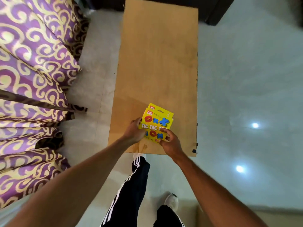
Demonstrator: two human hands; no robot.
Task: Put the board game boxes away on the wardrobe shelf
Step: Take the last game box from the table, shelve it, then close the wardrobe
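Two yellow Tic Tac Toe boxes (155,122) lie stacked, the upper one shifted a little toward me, near the front end of a long light-brown wooden table (157,63). My left hand (135,130) grips the stack's left edge with curled fingers. At the stack's near right corner my right hand (168,139) pinches the boxes, thumb on top. No wardrobe or shelf is in view.
A purple and gold patterned curtain (32,79) hangs along the left. Pale glossy floor (246,79) spreads to the right of the table. Dark furniture (213,12) stands at the far end. My legs in black striped trousers (131,194) stand at the table's near edge.
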